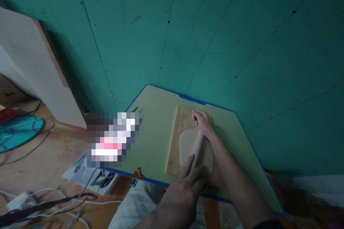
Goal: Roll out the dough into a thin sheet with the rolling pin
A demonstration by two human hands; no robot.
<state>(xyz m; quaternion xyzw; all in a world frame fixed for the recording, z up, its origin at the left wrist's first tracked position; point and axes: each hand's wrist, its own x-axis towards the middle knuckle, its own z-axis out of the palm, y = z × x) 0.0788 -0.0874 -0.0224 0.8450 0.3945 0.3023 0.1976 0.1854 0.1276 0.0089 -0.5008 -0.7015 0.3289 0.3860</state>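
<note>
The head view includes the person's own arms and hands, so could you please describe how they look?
The left hand and right hand are bare, with no gloves visible. The right forearm is uncovered down to a dark sleeve at the picture's bottom edge; the left forearm shows no sleeve in frame. Finer details are too dim to tell.
</note>
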